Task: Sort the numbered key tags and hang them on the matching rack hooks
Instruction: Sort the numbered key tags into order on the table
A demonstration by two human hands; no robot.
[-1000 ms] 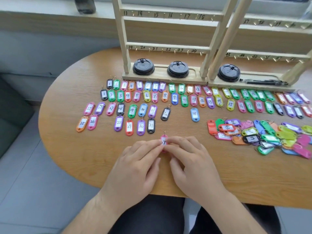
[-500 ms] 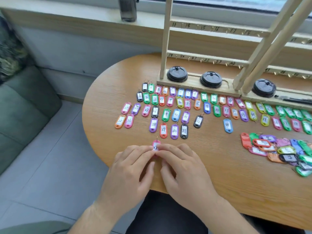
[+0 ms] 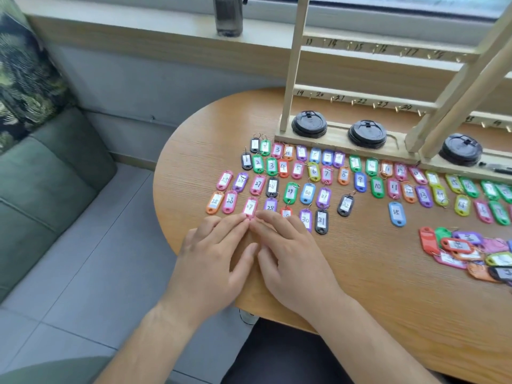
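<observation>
1. Both hands lie low over the near left part of the round wooden table (image 3: 360, 286). The left hand (image 3: 213, 259) and the right hand (image 3: 293, 256) have their fingers stretched out almost straight, curled round nothing.
2. Their index fingertips meet on the near end of a pink key tag (image 3: 250, 207) that lies flat on the table. Its label ends in a handwritten 7; I cannot make out the first digit.
3. That tag sits in the nearest row, between a pink tag marked 26 (image 3: 230, 201) on its left and a purple tag marked 28 (image 3: 270, 205) on its right. The row starts at the left with an orange tag marked 25 (image 3: 214, 202) and ends at the right with a black tag marked 31 (image 3: 321, 220).
4. Farther back, more rows of coloured tags read 1 to 13 and 25 to 32. A blue tag marked 35 (image 3: 397, 213) lies alone to the right.
5. An unsorted heap of tags (image 3: 465, 250) lies at the right edge.
6. The wooden rack (image 3: 293, 79) stands at the far side. Its lower rail has hooks pencilled 19 to 24, and the upper rail's numbers are blurred.
7. Black cup lids (image 3: 309, 124) rest on the rack's base.
8. A dark bottle (image 3: 228, 15) stands on the windowsill, and a green sofa (image 3: 50, 167) is at the left.
</observation>
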